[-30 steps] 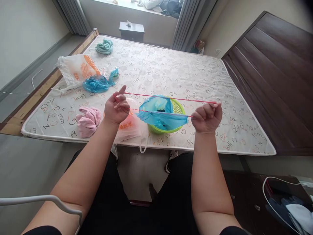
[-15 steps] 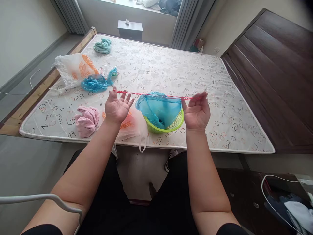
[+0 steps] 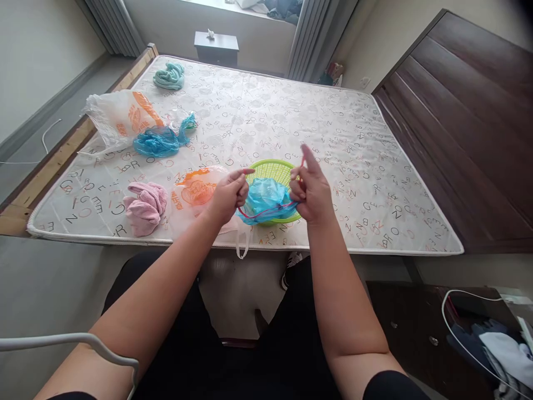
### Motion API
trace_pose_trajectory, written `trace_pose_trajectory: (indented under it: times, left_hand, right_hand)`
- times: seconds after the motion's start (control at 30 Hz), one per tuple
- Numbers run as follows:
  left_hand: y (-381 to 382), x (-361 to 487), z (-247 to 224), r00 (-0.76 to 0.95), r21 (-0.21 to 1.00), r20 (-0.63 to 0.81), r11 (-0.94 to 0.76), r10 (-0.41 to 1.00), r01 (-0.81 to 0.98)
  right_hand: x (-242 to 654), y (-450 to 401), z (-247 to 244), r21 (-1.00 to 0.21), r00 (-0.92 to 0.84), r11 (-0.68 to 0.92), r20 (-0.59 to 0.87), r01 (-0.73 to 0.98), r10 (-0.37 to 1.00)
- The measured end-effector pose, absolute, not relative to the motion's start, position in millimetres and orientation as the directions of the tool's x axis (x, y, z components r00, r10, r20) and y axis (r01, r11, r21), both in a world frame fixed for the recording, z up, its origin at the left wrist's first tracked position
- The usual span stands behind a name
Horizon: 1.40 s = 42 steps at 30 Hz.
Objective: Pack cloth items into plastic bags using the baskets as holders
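Note:
A thin red drawstring (image 3: pixel 266 212) sags between my two hands, along the edge of a translucent blue plastic bag (image 3: pixel 268 194). The bag lies crumpled over a green mesh basket (image 3: pixel 272 165) near the mattress's front edge. On the left of the basket, my left hand (image 3: pixel 231 194) has its fingers curled round one end of the string, index finger pointing right. My right hand (image 3: pixel 308 186), at the basket's right rim, grips the other end, with a finger raised and string looped by it. An orange-printed white bag (image 3: pixel 199 189) lies partly behind my left hand.
A pink cloth (image 3: pixel 145 208) lies at the front left of the mattress (image 3: pixel 375 166). Farther back are another white bag (image 3: pixel 120 119), a blue plastic bundle (image 3: pixel 157 142) and a green cloth (image 3: pixel 169 76). A dark headboard (image 3: pixel 466 111) stands at the right.
My hands have come closer together and their spread fingers have curled. The string, taut before, now hangs slack, and the blue bag has dropped lower over the basket.

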<state>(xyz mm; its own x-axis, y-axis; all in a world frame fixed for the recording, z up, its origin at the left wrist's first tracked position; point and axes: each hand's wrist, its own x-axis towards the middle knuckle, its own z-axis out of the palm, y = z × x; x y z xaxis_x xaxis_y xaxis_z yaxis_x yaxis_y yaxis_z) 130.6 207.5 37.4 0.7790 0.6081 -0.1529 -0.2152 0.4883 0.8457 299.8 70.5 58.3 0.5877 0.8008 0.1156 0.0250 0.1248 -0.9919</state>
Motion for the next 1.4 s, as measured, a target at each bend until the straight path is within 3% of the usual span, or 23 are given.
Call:
trace_pose_trajectory:
  times: [0.13, 0.23, 0.37, 0.47, 0.7, 0.97, 1.17, 1.3, 1.4]
  left_hand:
    - [196.0, 136.7, 25.8, 0.861, 0.930, -0.132, 0.361, 0.492, -0.063]
    - [193.0, 137.1, 18.3, 0.866, 0.984, -0.099, 0.179, 0.489, 0.011]
    - [191.4, 136.5, 12.1, 0.863, 0.997, -0.047, -0.024, 0.503, 0.068]
    - [190.9, 137.2, 13.4, 0.872, 0.999, -0.031, 0.005, 0.489, 0.032]
    - [193.2, 138.6, 21.9, 0.866, 0.956, -0.122, 0.291, 0.484, -0.028]
    - [196.1, 138.2, 14.7, 0.875, 0.988, -0.076, 0.155, 0.478, 0.001]
    - [194.3, 139.7, 8.8, 0.848, 0.999, -0.051, 0.022, 0.527, 0.047]
    - [191.3, 142.1, 7.4, 0.785, 0.998, -0.033, 0.068, 0.618, -0.012]
    - [190.8, 143.4, 4.6, 0.740, 0.993, -0.056, 0.112, 0.670, -0.026]
  right_hand:
    - [274.1, 78.6, 56.3, -0.991, 0.321, 0.004, 0.047, 0.133, 0.946]
    - [264.7, 83.7, 49.3, -0.976, 0.165, 0.003, 0.041, 0.220, 0.985]
    - [266.8, 82.5, 44.6, -0.981, 0.124, -0.079, -0.057, 0.176, 0.991]
    - [270.3, 79.5, 46.1, -0.989, 0.112, -0.117, -0.106, 0.091, 0.988]
    - [274.5, 80.1, 43.1, -0.997, 0.302, -0.051, -0.066, -0.057, 0.951]
    - [275.8, 85.9, 33.7, -0.996, 0.401, -0.073, -0.051, 0.041, 0.915]
    - [272.4, 86.1, 28.7, -0.954, 0.504, -0.127, 0.028, 0.272, 0.863]
    - [271.5, 85.3, 29.0, -0.918, 0.576, -0.146, 0.103, 0.368, 0.811]
    - [275.8, 86.0, 27.3, -0.934, 0.582, -0.127, 0.098, 0.333, 0.807]
